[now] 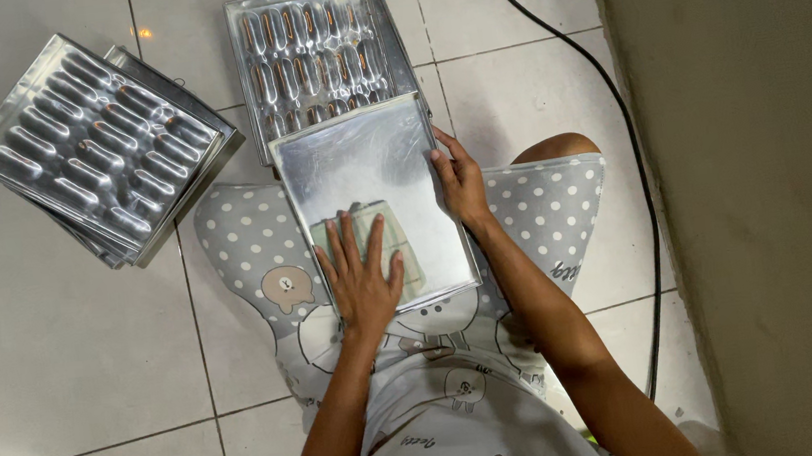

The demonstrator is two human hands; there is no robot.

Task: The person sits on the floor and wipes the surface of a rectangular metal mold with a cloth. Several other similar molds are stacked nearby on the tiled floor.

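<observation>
A flat metal baking tray (359, 163) rests on my lap, tilted slightly. My left hand (362, 271) presses flat on a pale green checked cloth (407, 258) lying on the tray's near part, fingers spread. My right hand (461, 180) grips the tray's right rim, thumb on top. My legs are covered by grey polka-dot clothing with bear prints (247, 245).
A metal mould tray with rows of oblong cavities (317, 51) lies on the tiled floor just beyond the flat tray. A stack of similar mould trays (101, 144) sits to the left. A black cable (622, 135) runs along the floor on the right, beside a wall (772, 169).
</observation>
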